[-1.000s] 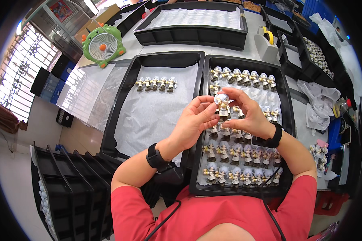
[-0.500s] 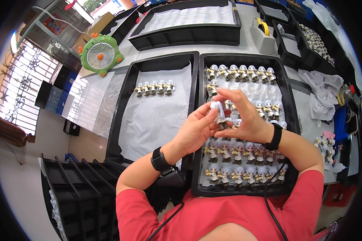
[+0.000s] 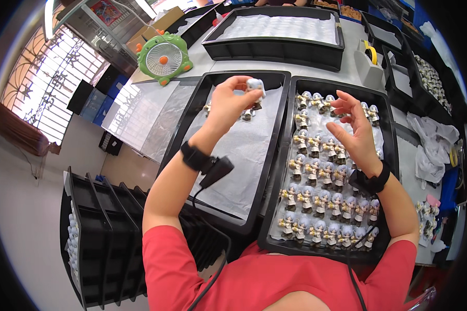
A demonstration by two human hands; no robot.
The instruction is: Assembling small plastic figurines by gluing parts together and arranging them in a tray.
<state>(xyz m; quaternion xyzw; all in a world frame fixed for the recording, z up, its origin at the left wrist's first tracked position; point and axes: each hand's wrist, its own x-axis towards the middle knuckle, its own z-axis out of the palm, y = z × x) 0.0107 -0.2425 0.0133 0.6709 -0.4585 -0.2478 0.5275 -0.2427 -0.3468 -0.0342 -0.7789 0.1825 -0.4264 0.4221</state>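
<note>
My left hand (image 3: pixel 228 103) pinches a small figurine (image 3: pixel 255 92) with pale hair, holding it upright over the far part of the left black tray (image 3: pixel 225 171). That tray is lined with white paper, and a short row of like figurines (image 3: pixel 247 115) there is mostly covered by the hand. Over the right black tray (image 3: pixel 316 251), my right hand (image 3: pixel 357 129) is raised with fingers apart and nothing in them. Beneath it lie several rows of figurines (image 3: pixel 321 201) with pale hair, white clothes and dark boots; the hand hides part of the far rows.
Beyond the trays stand a large paper-lined black tray (image 3: pixel 275 57), a green fan (image 3: pixel 165 58) and a tape dispenser (image 3: pixel 369 65). Crumpled plastic bags (image 3: pixel 430 140) lie at the right. Black trays are stacked at the lower left (image 3: pixel 96 233). Cables hang from both wrist straps.
My left hand has carried the figurine from above the right tray to the far part of the left tray. My right hand has drawn apart from it and opened. The view has shifted.
</note>
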